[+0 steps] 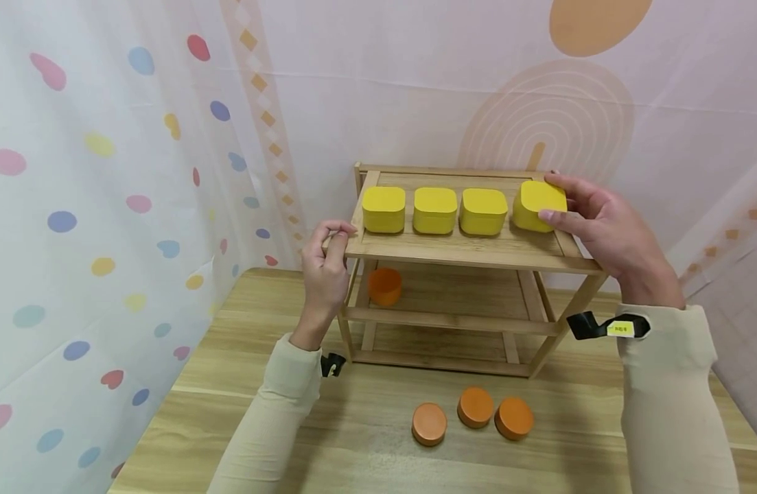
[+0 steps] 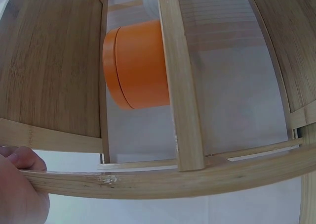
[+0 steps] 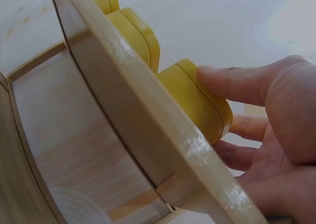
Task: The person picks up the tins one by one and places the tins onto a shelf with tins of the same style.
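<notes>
My right hand (image 1: pixel 622 230) grips a yellow square tin (image 1: pixel 541 204) at the right end of the wooden rack's top shelf (image 1: pixel 440 248). In the right wrist view, its thumb lies against the near side of the tin and the other fingers are behind. The tin looks slightly turned, and I cannot tell if it touches the shelf. Several more yellow tins, such as the leftmost one (image 1: pixel 384 210), stand in a row to its left. My left hand (image 1: pixel 327 274) holds the rack's front left corner, fingers curled over the edge.
A round orange tin (image 1: pixel 385 287) stands at the left on the middle shelf (image 1: pixel 458 285). Three round orange tins, one of them nearest the front (image 1: pixel 429 424), sit on the wooden table (image 1: pixel 366 439) before the rack. A patterned curtain (image 1: pixel 137 206) hangs behind and to the left.
</notes>
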`<state>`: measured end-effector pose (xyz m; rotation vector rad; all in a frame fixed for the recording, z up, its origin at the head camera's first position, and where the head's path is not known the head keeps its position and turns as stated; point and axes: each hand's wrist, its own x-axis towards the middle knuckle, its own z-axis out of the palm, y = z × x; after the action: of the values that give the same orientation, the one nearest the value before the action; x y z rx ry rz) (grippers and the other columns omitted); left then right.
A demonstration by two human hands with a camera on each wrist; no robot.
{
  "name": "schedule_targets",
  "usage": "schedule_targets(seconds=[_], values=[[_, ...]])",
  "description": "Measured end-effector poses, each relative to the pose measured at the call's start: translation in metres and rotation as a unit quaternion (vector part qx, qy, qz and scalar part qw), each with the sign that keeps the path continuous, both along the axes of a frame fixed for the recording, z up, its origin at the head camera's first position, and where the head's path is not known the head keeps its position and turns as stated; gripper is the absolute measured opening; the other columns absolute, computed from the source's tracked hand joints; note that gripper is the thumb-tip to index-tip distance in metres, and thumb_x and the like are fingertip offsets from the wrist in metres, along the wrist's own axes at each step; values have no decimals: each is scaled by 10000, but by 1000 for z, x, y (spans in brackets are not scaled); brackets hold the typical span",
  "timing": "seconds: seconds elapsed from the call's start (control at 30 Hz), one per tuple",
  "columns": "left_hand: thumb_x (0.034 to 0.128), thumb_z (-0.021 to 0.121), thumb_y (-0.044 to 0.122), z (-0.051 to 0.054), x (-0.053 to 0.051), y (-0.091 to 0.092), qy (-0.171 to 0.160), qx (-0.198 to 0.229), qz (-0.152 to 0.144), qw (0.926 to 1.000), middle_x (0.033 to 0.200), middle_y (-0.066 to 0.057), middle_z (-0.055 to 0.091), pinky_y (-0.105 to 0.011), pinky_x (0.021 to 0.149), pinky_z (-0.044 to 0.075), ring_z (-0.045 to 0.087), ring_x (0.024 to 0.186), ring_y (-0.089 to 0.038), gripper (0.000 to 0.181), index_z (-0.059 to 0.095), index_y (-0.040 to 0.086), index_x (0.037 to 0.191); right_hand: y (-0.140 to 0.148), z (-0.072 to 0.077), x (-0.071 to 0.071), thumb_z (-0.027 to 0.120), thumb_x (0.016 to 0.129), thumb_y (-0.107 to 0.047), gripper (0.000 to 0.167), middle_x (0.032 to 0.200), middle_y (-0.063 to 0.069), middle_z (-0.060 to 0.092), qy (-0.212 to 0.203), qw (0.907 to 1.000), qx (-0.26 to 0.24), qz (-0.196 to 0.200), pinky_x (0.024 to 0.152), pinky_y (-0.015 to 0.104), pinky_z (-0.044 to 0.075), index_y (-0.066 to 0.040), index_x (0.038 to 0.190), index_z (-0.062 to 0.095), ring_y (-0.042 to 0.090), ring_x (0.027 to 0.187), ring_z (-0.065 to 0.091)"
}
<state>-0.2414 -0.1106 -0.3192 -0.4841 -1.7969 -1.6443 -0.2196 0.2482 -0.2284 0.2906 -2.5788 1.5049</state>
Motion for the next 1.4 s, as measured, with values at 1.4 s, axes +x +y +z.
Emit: schedule_targets(seconds=[1.4], values=[[1012, 422, 110, 4, 10, 1, -9, 69, 17, 10000, 476, 22, 332, -246, 335, 212, 256, 357, -124, 246, 633, -11, 974, 3, 3, 8, 569, 1007, -266, 618, 1558, 39, 323, -511, 9965, -40, 660, 993, 96, 325, -149, 1557, 313, 67, 1311, 372]])
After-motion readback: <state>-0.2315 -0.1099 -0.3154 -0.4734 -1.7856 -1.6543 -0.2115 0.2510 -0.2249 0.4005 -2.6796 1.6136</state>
